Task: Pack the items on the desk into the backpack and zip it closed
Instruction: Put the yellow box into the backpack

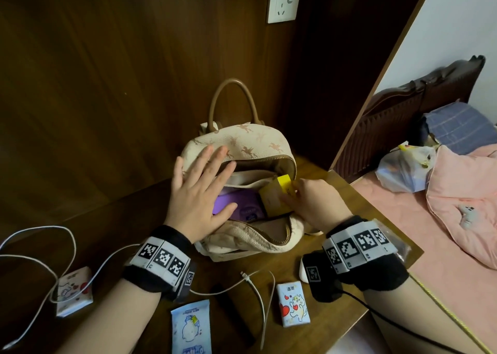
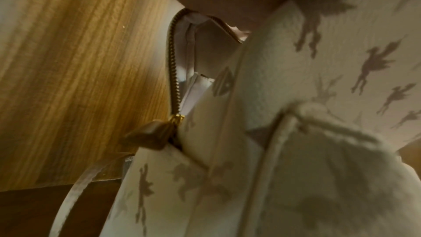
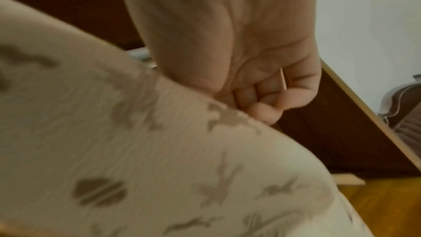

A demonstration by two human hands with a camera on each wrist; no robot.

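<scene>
Backpack [image 1: 243, 165], cream fabric with a brown figure print and a tan loop handle, lies on the wooden tabletop [image 1: 330, 308] with its zipper mouth facing up and spread wide, so items can drop straight in. Left hand [image 1: 200, 192], fingers straight and splayed, lies over the left side of the backpack mouth, apparently to hold it open and steady. Right hand [image 1: 309, 200] pinches a yellow rectangular box [image 1: 277, 195] at the right side of the mouth, tilted downward for insertion beside a purple flat pack [image 1: 236, 205] already inside. In front of the backpack, unpacked: white charging cable [image 1: 67, 248], cat-print tissue packet [image 1: 293, 304], blue-white sachet [image 1: 191, 326], small white carton [image 1: 74, 294].
</scene>
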